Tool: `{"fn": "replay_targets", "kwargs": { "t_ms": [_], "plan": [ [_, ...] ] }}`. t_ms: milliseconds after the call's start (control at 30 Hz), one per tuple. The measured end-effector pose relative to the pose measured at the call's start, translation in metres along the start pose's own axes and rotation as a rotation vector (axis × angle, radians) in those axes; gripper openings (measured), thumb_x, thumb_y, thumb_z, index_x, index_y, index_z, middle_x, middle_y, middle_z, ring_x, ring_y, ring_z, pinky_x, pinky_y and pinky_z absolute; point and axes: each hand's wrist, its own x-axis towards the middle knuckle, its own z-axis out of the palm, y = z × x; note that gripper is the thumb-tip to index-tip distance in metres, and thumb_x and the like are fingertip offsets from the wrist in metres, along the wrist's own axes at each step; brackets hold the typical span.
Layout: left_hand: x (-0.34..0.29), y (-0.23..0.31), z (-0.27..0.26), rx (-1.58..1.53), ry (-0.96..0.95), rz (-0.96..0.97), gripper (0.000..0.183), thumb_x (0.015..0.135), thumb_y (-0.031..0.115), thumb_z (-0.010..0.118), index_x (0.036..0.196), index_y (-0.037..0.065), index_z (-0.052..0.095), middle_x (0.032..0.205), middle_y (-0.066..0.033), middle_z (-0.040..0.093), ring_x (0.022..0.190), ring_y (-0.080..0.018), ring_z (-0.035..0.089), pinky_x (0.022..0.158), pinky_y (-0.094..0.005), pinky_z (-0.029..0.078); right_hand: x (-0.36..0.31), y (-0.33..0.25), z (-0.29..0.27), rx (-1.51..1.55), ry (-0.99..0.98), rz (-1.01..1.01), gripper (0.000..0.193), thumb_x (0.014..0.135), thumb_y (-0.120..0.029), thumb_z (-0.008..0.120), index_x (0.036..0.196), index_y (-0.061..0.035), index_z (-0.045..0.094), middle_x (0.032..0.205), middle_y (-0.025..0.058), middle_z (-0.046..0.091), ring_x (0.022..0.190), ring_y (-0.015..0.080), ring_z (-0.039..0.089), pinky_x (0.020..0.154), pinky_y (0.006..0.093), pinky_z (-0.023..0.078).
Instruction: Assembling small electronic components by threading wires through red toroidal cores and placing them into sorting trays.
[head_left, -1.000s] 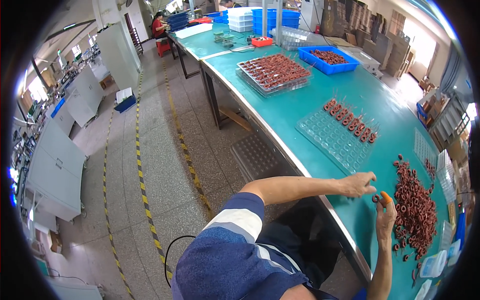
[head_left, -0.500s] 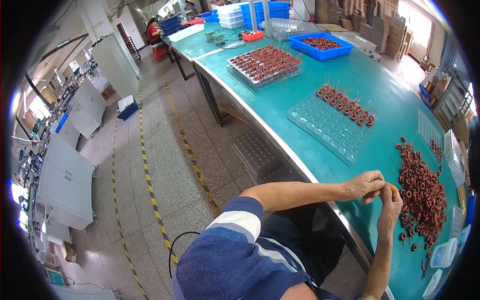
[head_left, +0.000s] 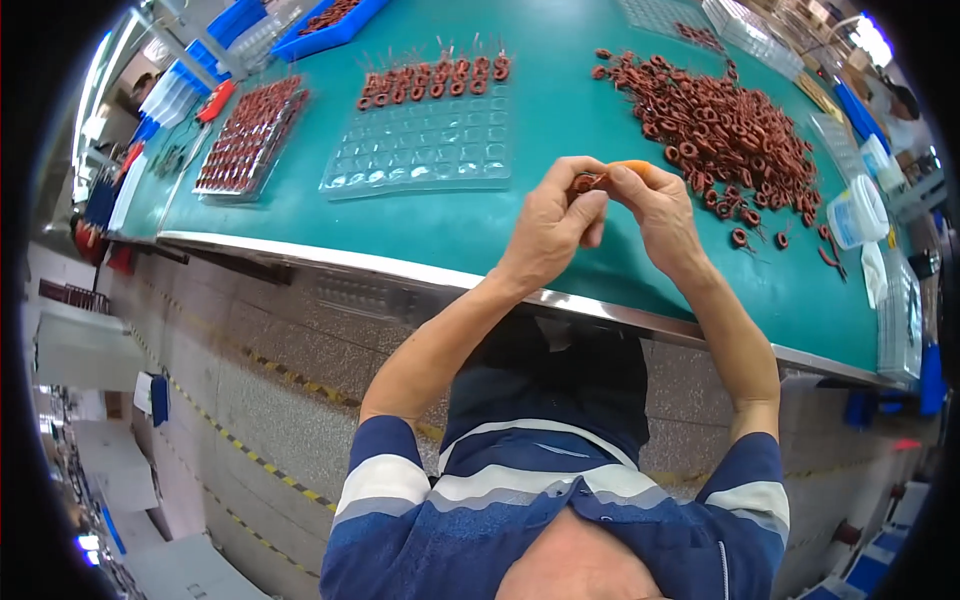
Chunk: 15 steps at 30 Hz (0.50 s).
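Over the green table, my left hand [head_left: 545, 225] is closed around a small red-brown ring coil [head_left: 588, 182], only partly visible between the fingers. Thumb and fingers of my right hand [head_left: 662, 215] pinch at the same coil's edge, perhaps on its leads, which are too small to make out. An orange cover [head_left: 632, 166] sits on a finger of that hand. To the right spreads a loose pile of similar coils [head_left: 735, 130] with thin wire leads. On the left, a clear compartment tray [head_left: 415, 150] has coils [head_left: 437, 82] standing in its far rows, leads upward.
Farther left is a stack of filled trays [head_left: 250, 140], with a blue bin [head_left: 330, 25] of coils behind. A white tub [head_left: 857, 212], red-handled pliers [head_left: 832, 250] and a clear plastic box [head_left: 900, 320] lie at the right. The table's metal edge [head_left: 400, 263] runs before my body.
The view has swung, so the table now lies across the top and the hands near the middle. Both hands stay together; the coil between them now shows.
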Motion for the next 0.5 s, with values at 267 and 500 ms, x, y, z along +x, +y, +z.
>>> {"fn": "replay_targets", "kwargs": {
  "t_ms": [267, 500],
  "plan": [
    [-0.001, -0.008, 0.003, -0.198, -0.048, -0.052, 0.03, 0.097, 0.013, 0.052, 0.123, 0.0, 0.046, 0.076, -0.0043, 0.051, 0.062, -0.0134, 0.053, 0.056, -0.0257, 0.045, -0.005, 0.0, -0.014, 0.118, -0.067, 0.064, 0.032, 0.091, -0.028, 0.064, 0.105, 0.001, 0.066, 0.091, 0.0063, 0.066, 0.084, 0.0123, 0.061, 0.081, 0.0281, 0.051],
    [-0.005, -0.01, 0.004, -0.147, -0.045, -0.047, 0.025, 0.098, 0.015, 0.051, 0.117, 0.001, 0.044, 0.074, -0.005, 0.051, 0.061, -0.0131, 0.052, 0.055, -0.025, 0.044, -0.007, -0.003, -0.012, -0.14, -0.083, -0.015, 0.03, 0.089, -0.027, 0.067, 0.101, 0.0001, 0.068, 0.091, 0.0033, 0.066, 0.082, 0.0104, 0.059, 0.075, 0.0275, 0.05]
  ]
}}
